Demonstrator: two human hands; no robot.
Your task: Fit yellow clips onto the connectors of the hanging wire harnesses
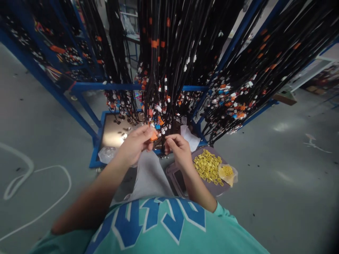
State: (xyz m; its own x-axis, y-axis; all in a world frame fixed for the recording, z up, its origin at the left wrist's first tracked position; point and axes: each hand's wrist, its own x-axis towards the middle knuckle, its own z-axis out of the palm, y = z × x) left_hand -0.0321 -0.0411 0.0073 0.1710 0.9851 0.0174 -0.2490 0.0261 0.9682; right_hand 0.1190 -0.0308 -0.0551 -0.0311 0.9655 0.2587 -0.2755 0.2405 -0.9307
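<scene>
My left hand is closed on an orange connector at the lower end of a hanging bundle of black cables. Just to the right, my right hand is pinched near the same cable ends; what lies between its fingertips is too small to make out. White, blue and orange connectors dangle right above my hands. Below and to the right, a heap of small yellow plastic parts fills a grey stool-like surface, with a clear bag of yellow pieces on it.
A blue metal rack stands in front of me, hung with thick cable bundles. More cables slant down at the right. A crumpled plastic bag and white paper lie on the rack's base. White cord is on the floor at left.
</scene>
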